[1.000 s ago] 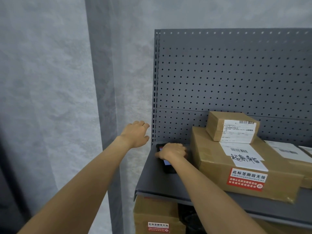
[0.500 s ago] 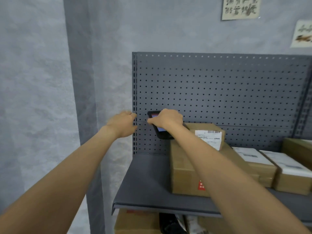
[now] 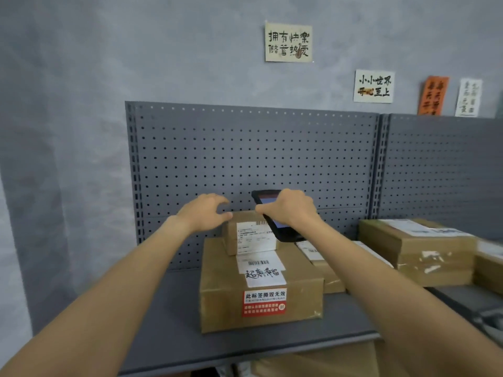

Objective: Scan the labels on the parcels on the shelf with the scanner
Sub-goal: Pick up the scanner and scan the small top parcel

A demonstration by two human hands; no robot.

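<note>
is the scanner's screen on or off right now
On. The scanner, held in the right hand, shows a lit red and blue display beside the fingers.

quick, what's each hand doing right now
Left hand: open, fingers curled, holding nothing, over the small parcel.
Right hand: closed around the scanner.

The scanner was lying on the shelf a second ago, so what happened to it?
The right hand picked the scanner up off the shelf and now holds it above the small parcel. The left hand moved over to that parcel. The parcels stayed stacked.
</note>
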